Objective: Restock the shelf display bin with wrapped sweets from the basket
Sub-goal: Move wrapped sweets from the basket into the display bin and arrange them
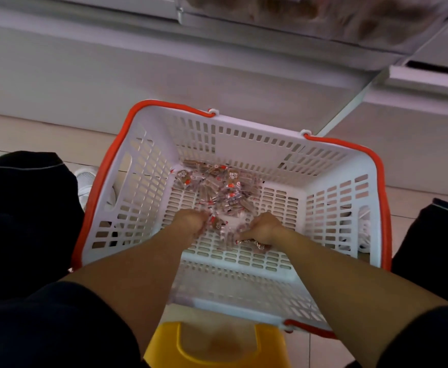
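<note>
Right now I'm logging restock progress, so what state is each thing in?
Basket: upright on the floor, handles folded down, mostly emptied.
Sweets: wrapped, a small loose heap on the basket floor.
Left hand: down in the basket, fingers curled into the sweets.
Right hand: down in the basket, gripping sweets.
Bin: on the shelf above, blurred; fill level unclear.
Stool: upright, under the basket's near edge.

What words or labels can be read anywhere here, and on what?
Sweets: white print and small round red marks on the brown wrappers, too small and blurred to read.
Basket: a blank plain panel on the far wall, no text.
Shelf bin: blurred, no label readable.
Yellow stool: no text.
So nothing can be quoted.
</note>
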Tool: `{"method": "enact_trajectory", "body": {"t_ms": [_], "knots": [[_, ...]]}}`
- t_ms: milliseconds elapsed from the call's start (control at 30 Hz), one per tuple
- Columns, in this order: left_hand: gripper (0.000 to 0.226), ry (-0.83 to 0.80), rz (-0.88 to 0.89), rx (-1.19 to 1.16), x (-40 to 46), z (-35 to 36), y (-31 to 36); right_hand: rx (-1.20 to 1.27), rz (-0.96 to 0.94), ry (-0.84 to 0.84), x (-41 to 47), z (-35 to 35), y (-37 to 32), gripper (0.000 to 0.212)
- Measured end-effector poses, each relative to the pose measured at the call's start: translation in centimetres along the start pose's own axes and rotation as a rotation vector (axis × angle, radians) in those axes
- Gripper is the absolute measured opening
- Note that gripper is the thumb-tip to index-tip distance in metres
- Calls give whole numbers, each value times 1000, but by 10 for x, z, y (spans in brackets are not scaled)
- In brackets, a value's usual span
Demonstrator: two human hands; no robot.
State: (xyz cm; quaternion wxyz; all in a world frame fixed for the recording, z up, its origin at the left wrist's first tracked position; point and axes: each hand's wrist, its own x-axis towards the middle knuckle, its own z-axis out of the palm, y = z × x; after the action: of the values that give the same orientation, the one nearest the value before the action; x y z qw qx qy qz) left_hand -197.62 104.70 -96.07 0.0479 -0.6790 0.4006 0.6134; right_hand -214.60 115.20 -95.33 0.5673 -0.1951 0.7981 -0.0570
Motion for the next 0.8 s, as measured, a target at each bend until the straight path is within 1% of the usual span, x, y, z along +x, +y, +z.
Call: {"method": "enact_trajectory", "body": {"t_ms": [67,100,133,167,233,267,300,333,400,433,467,533,600,667,733,800], "knots": [[24,-68,56,237,-4,-3,-4,57,1,-57,-5,-3,0,42],[20,-81,101,289,-5,-3,-6,66,-10,-67,-5,-4,0,37],[16,-79,134,283,-5,-3,-7,60,-40,-68,-5,-4,1,34],[11,-72,150,241,-6,-2,-7,49,-83,-62,-4,-4,3,37],[6,-83,128,134,-8,1,-4,66,-143,-25,-2,0,8,49],[7,-106,94,115,-8,3,-2,96,-159,-9,-1,3,10,46],[14,-136,63,123,-9,6,0,138,-169,-9,-1,5,13,39],[25,-161,42,157,-9,9,2,176,-170,-24,0,8,15,35],[46,-174,56,281,-7,13,6,206,-167,-82,2,11,17,35],[49,-183,74,344,-6,16,6,205,-170,-108,3,12,18,38],[48,-202,84,399,-5,18,6,188,-180,-122,5,12,18,41],[39,-254,76,454,-1,22,7,127,-227,-103,8,12,17,41],[33,-323,31,447,2,23,8,79,-273,-54,10,10,15,37],[31,-401,-23,345,2,22,9,95,-296,-20,13,8,14,34],[32,-465,-74,243,2,18,11,180,-290,4,16,5,15,33],[27,-515,-113,236,0,12,16,276,-293,-11,15,3,14,35]]}}
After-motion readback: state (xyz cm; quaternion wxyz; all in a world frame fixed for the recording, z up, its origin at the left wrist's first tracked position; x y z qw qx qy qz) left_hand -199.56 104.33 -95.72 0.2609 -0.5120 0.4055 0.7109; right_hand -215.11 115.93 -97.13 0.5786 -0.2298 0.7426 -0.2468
